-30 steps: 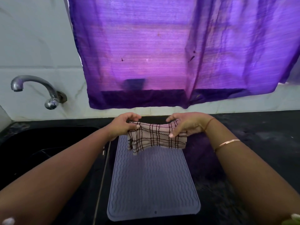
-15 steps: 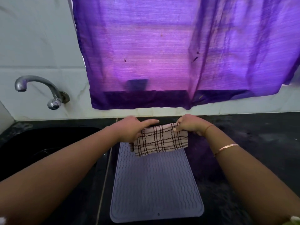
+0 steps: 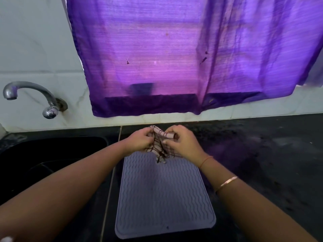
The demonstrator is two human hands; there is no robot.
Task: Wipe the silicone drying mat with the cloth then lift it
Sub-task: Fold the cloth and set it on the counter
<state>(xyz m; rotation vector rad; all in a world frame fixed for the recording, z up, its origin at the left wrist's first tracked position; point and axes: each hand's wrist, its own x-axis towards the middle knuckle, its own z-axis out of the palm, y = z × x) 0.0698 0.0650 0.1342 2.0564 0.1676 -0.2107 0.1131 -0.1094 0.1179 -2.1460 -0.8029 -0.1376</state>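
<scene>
Both hands had drawn together since half a second earlier, gathering the cloth [image 3: 158,149] from a flat span into a bunch. The left hand [image 3: 139,141] and right hand [image 3: 180,144] each gripped it with curled fingers, nearly touching, above the far edge of the silicone drying mat [image 3: 164,198]. A loose tail of cloth hung down to the mat. The mat lay flat on the dark countertop [image 3: 262,154], just right of the sink [image 3: 52,154], its near edge close to the countertop's front edge.

Handling, as judged: the cloth was light and limp. The mat appeared thin, flexible and grippy, and would probably cling and sag. Recommended hold: pinch one corner, or both corners of a short edge, and peel upward.
</scene>
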